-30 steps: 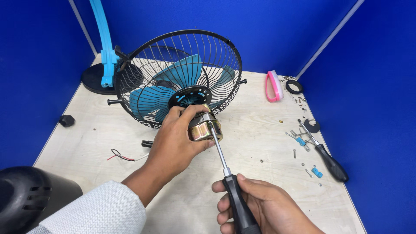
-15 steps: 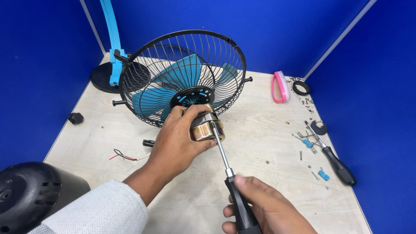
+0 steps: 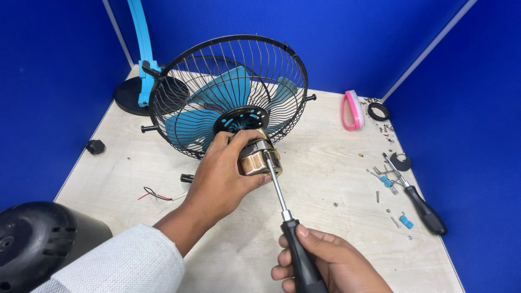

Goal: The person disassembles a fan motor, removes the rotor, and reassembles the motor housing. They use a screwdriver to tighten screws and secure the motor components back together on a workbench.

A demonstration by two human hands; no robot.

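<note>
A small fan with a black wire cage (image 3: 282, 70) and teal blades (image 3: 190, 127) lies tilted on the pale wooden table (image 3: 325, 157). Its brass-coloured motor (image 3: 259, 160) sticks out of the back of the cage towards me. My left hand (image 3: 220, 179) is wrapped around that motor. My right hand (image 3: 325, 266) grips the black handle of a screwdriver (image 3: 290, 228), low in the view. The metal shaft of the screwdriver runs up to the motor's rear face, its tip against it.
A second black-handled screwdriver (image 3: 420, 203) lies at the right among several loose screws and small blue parts (image 3: 406, 221). A pink object (image 3: 351, 109) and a black ring (image 3: 378, 111) sit further back. A black round housing (image 3: 38, 244) is at lower left, and red-and-black wires (image 3: 154, 194) lie near my wrist.
The view has shifted slightly, so the fan and hands sit a little more to the right. Both hands keep the same hold on the motor and the screwdriver.
</note>
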